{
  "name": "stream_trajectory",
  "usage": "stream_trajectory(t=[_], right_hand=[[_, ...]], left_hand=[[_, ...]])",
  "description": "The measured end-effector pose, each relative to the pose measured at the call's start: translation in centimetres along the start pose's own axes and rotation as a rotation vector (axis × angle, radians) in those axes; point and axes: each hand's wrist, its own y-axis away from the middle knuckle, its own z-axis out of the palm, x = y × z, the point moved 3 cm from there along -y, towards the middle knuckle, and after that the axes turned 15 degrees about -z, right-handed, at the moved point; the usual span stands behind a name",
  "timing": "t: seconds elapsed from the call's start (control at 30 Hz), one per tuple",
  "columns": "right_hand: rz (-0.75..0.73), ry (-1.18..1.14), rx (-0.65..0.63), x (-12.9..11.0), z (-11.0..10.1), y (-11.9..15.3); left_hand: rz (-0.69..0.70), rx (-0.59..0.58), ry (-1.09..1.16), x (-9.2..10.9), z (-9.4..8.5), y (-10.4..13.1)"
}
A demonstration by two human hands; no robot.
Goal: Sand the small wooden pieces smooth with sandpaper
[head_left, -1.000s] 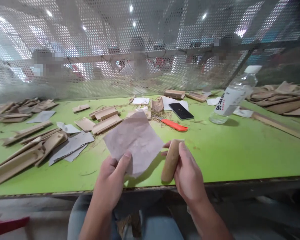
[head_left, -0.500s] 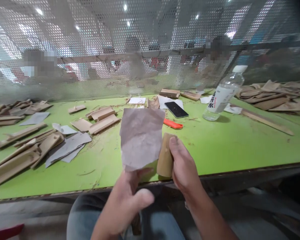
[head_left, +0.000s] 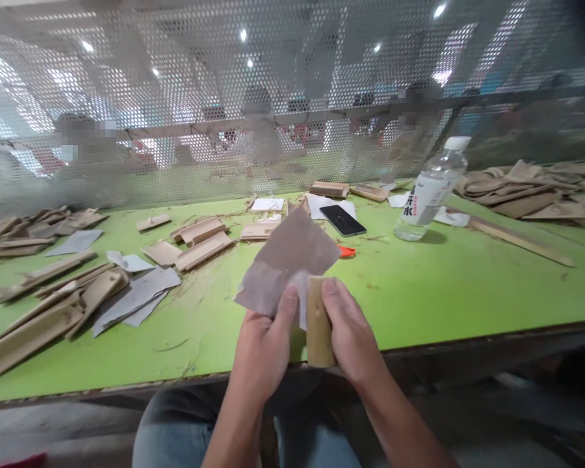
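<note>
My left hand (head_left: 268, 344) pinches a greyish-brown sheet of paper (head_left: 292, 257), which looks like sandpaper, with the thumb on top and the fingers beneath. The sheet is turned corner-up and slightly folded near the thumb. Just to its right, my right hand (head_left: 353, 328) grips a short, pale tan piece of bamboo (head_left: 320, 325), held upright with the thumb on its upper edge. The paper's right part comes right up to the bamboo piece; whether they touch I cannot tell. Behind the sheet, an orange-red tool (head_left: 347, 251) lies partly hidden on the green table (head_left: 443, 286).
Split bamboo pieces (head_left: 202, 250) and grey paper sheets (head_left: 136, 296) lie at the left. A phone (head_left: 342, 220) rests at the back, beside a water bottle (head_left: 429, 195). At right are a long strip (head_left: 521, 240) and a brown pile (head_left: 517, 188). A perforated screen (head_left: 283, 149) stands behind.
My left thumb has closed onto the paper, and the sheet has turned clockwise, now covering most of the orange-red tool. The bamboo piece has straightened and come slightly lower in my right hand.
</note>
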Motion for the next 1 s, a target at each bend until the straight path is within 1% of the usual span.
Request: stream_trajectory(t=[0.07, 0.1, 0.2, 0.27, 0.33, 0.37, 0.43, 0.5, 0.53, 0.63, 0.73, 0.77, 0.83, 0.87, 0.97, 1.0], right_hand=[[0.041, 0.023, 0.115, 0.8, -0.4, -0.4], [0.042, 0.032, 0.134, 1.2, -0.6, -0.5], [-0.036, 0.01, 0.074, 1.8, -0.8, -0.8], [-0.092, -0.01, 0.059, 1.8, -0.9, -0.8], [-0.132, 0.013, 0.063, 1.4, -0.8, -0.7], [-0.153, 0.044, 0.037, 1.1, -0.6, -0.7], [-0.2, 0.127, -0.069, 0.3, 0.2, -0.8], [-0.237, 0.199, -0.167, -0.4, 0.9, -0.8], [-0.248, 0.222, -0.188, -0.6, 1.2, -0.8], [-0.253, 0.249, -0.171, -0.6, 1.3, -0.8], [-0.236, 0.268, -0.127, -0.1, 0.8, -0.8], [-0.223, 0.275, -0.106, 0.1, 0.6, -0.9], [-0.188, 0.287, -0.062, 0.3, 0.3, -1.0], [-0.165, 0.293, -0.046, 0.3, 0.2, -1.1], [-0.116, 0.315, -0.027, 0.0, 0.1, -1.3], [-0.104, 0.323, -0.032, -0.1, 0.2, -1.3]], left_hand=[[-0.087, 0.056, 0.017, -0.8, -0.4, -0.2], [-0.138, 0.07, 0.035, -1.3, -0.4, -0.2], [-0.227, 0.081, 0.108, -2.4, 0.4, 0.1], [-0.211, 0.072, 0.186, -2.8, 1.3, 0.5], [-0.174, 0.04, 0.274, -2.8, 1.9, 0.7], [-0.171, 0.023, 0.304, -2.8, 2.0, 0.8], [-0.208, 0.006, 0.341, -2.7, 2.0, 0.6], [-0.251, 0.026, 0.382, -2.5, 1.6, 0.4], [-0.265, 0.036, 0.408, -2.4, 1.4, 0.2], [-0.262, 0.022, 0.456, -2.2, 1.4, 0.0], [-0.271, -0.052, 0.522, -2.4, 1.8, 0.7], [-0.289, -0.074, 0.553, -2.7, 1.8, 1.1], [-0.371, -0.113, 0.578, -3.5, 1.7, 2.2], [-0.421, -0.107, 0.568, -4.0, 1.5, 2.8], [-0.578, -0.021, 0.514, -5.5, 0.5, 4.3], [-0.608, 0.004, 0.508, -5.7, 0.2, 4.6]])
